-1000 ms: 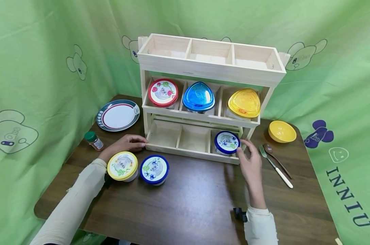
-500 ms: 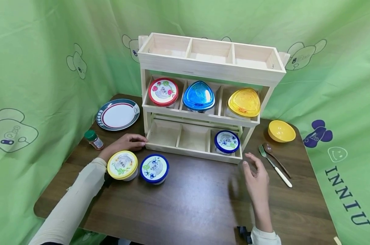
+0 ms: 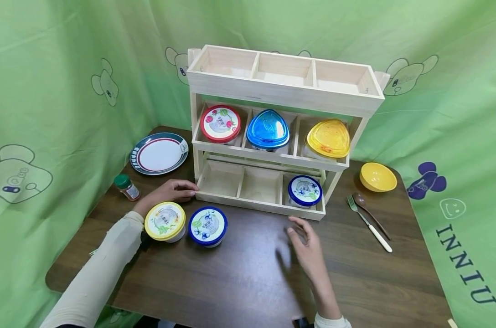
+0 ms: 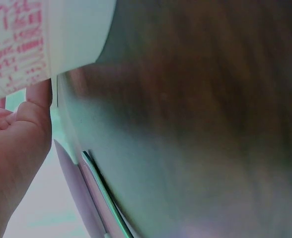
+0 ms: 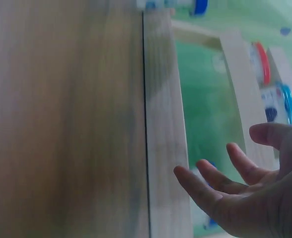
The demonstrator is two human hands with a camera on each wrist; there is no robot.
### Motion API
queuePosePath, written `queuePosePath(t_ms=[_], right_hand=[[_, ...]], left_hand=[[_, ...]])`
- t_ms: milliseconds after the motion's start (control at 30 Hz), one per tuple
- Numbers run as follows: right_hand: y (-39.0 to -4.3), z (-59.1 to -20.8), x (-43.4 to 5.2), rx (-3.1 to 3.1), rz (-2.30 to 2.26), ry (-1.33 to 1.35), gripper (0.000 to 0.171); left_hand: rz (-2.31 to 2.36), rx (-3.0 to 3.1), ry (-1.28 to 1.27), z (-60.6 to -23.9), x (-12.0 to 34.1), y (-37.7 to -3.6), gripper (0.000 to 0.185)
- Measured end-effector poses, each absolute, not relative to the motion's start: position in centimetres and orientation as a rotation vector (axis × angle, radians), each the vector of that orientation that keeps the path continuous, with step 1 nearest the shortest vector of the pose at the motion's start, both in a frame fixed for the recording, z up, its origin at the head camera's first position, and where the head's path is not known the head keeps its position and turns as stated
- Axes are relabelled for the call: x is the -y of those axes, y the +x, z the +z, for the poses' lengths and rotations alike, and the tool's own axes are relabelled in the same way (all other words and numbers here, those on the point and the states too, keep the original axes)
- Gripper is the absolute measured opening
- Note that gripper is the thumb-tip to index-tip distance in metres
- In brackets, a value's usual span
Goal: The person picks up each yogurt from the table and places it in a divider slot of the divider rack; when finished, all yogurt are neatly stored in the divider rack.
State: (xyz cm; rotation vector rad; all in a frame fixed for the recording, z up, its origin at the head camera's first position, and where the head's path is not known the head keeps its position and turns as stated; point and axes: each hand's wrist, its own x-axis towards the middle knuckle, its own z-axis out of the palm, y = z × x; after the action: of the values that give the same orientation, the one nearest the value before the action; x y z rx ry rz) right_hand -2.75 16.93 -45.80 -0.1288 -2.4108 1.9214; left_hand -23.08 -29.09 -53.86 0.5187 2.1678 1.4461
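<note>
Filling the middle of your view is the dark wooden table (image 3: 248,273), and sitting at its twelve o'clock edge is the three-tier wooden rack (image 3: 272,132). Its middle tier is holding a red-lidded cup (image 3: 220,123), a blue triangular lid (image 3: 268,130) and a yellow triangular lid (image 3: 328,138); its bottom tier is holding one blue-lidded cup (image 3: 305,191) in the three o'clock compartment. At ten o'clock from the rack a striped plate (image 3: 159,153) is lying, and at three o'clock a yellow bowl (image 3: 377,176) is sitting, with a fork (image 3: 369,222) and a spoon (image 3: 370,213) lying side by side at five o'clock from it. You are resting your left hand (image 3: 170,191) on the table with the fingers stretched out, fingertips touching the rack's bottom corner at nine o'clock. Just at six o'clock from that hand the yellow-lidded cup (image 3: 165,222) and a second blue-lidded cup (image 3: 208,225) are standing side by side. You are hovering your right hand (image 3: 307,248) above the table at six o'clock from the rack, fingers spread and relaxed, holding nothing. A small spice jar (image 3: 126,187) is standing at nine o'clock from your left hand.
</note>
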Motion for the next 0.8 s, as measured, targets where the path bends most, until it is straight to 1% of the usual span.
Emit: queuePosePath(t_ms=[100, 333, 567, 800], right_hand=[[-2.7, -46.2, -15.2, 2.396, 2.059, -0.093, 0.042], [-2.9, -47.1, -11.6, 2.355, 2.229, -0.049, 0.045], [-3.4, -47.5, -8.6, 2.285, 2.339, 0.111, 0.041], [-3.6, -47.6, -5.7, 2.267, 2.376, 0.278, 0.035]], left_hand=[[1.42, -2.196, 0.561, -52.2, 28.5, -22.3, 0.038], [1.443, -2.161, 0.592, -51.5, 28.4, -21.8, 0.039], [1.426, -2.185, 0.509, -55.4, 29.7, -24.0, 0.036], [1.452, -2.168, 0.517, -55.0, 29.4, -23.5, 0.037]])
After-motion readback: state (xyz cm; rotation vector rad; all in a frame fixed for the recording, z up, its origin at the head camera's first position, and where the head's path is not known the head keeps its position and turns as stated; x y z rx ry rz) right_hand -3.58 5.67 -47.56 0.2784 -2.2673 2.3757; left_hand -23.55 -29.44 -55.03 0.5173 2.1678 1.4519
